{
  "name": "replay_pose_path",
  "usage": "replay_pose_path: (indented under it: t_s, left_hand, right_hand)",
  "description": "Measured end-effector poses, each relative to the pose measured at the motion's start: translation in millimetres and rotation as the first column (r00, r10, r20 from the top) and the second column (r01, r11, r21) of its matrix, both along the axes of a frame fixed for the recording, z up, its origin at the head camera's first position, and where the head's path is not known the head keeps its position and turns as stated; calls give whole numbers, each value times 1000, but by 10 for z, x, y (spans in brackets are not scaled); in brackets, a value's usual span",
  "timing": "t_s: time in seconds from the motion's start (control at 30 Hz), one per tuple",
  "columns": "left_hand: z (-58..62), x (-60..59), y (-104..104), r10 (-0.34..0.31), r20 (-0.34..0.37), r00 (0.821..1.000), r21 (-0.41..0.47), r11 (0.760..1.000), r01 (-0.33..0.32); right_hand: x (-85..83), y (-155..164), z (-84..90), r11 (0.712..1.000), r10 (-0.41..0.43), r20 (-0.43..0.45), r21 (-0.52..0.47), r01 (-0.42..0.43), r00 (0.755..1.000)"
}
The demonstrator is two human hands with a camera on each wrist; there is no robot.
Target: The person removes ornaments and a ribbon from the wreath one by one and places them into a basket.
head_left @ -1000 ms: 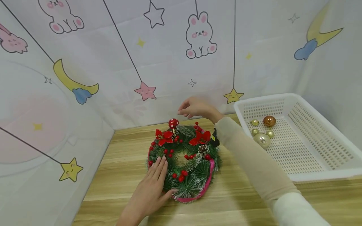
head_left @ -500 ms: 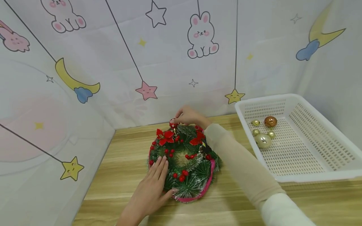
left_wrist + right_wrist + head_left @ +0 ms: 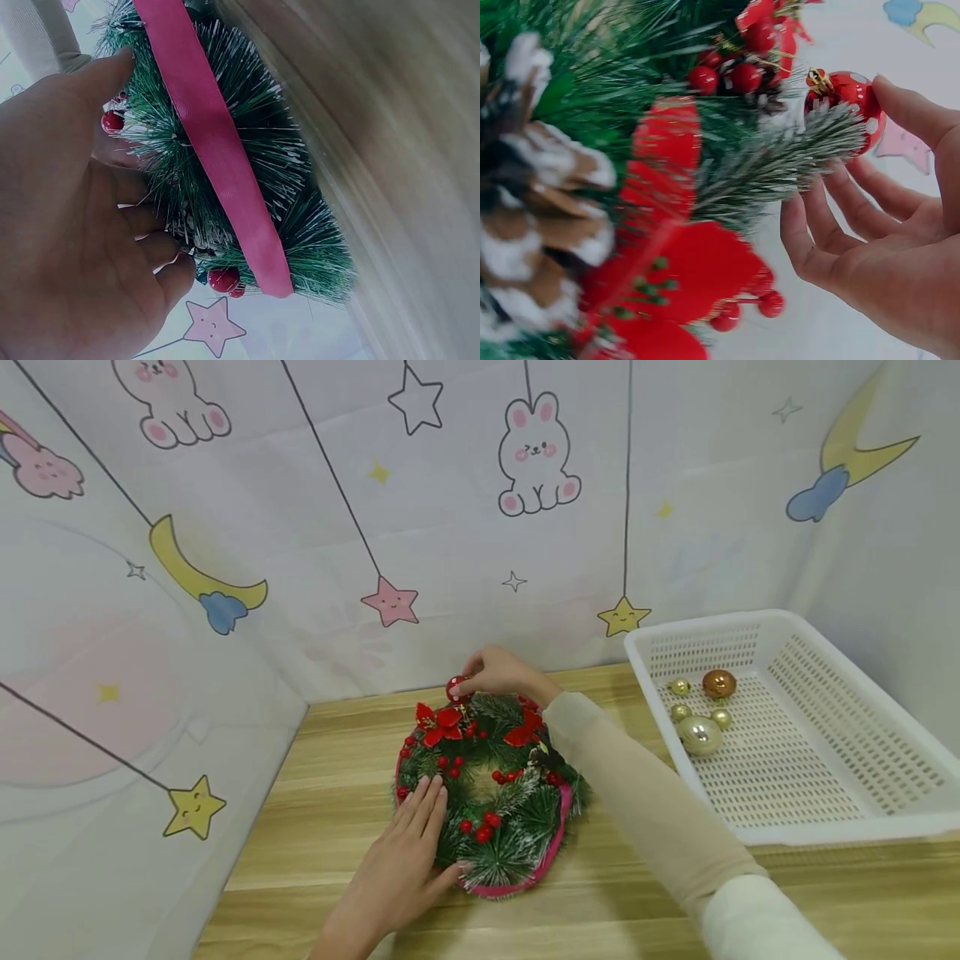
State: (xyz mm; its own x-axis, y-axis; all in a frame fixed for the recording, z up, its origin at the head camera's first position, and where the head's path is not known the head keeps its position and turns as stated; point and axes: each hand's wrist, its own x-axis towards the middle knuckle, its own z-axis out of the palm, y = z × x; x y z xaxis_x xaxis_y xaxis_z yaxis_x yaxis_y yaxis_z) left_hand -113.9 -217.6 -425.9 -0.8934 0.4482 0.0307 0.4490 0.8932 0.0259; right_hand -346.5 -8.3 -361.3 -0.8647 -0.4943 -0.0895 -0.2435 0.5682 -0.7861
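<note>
A green Christmas wreath (image 3: 498,858) with poinsettias, red berries and a pink ribbon (image 3: 202,112) lies on the wooden table. At its far rim, my right hand (image 3: 501,672) pinches a red bauble (image 3: 455,687) with white dots. In the right wrist view the thumb is on one side of the bauble (image 3: 860,101), the fingers on the other; a frosted sprig (image 3: 780,161) partly covers it. My left hand (image 3: 397,860) rests with straight fingers on the wreath's near left side. A snow-tipped pinecone (image 3: 547,202) shows close to the right wrist camera.
To the right stands a white perforated basket (image 3: 862,831) with several gold baubles (image 3: 700,735) and a copper bauble (image 3: 718,683) inside. A printed curtain (image 3: 450,527) hangs right behind the table (image 3: 322,760).
My right hand has come down and left from above the wreath and now pinches the dotted bauble. My left hand has stayed on the wreath.
</note>
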Motion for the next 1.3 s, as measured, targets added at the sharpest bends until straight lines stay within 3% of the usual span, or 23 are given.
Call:
replay_pose_path:
  t_s: [0.27,0.83,1.3]
  left_hand:
    - [-1,4,-3,-2,-5,1000,9,1000,2]
    - [-7,12,-8,0,0,1000,8,1000,0]
    - [-20,13,-23,-4,-7,1000,7,1000,4]
  right_hand:
    - [94,-20,159,994,85,-51,73,-81,995]
    - [266,-144,168,973,151,-106,192,-129,983]
    - [378,-207,147,894,250,-209,425,-142,945]
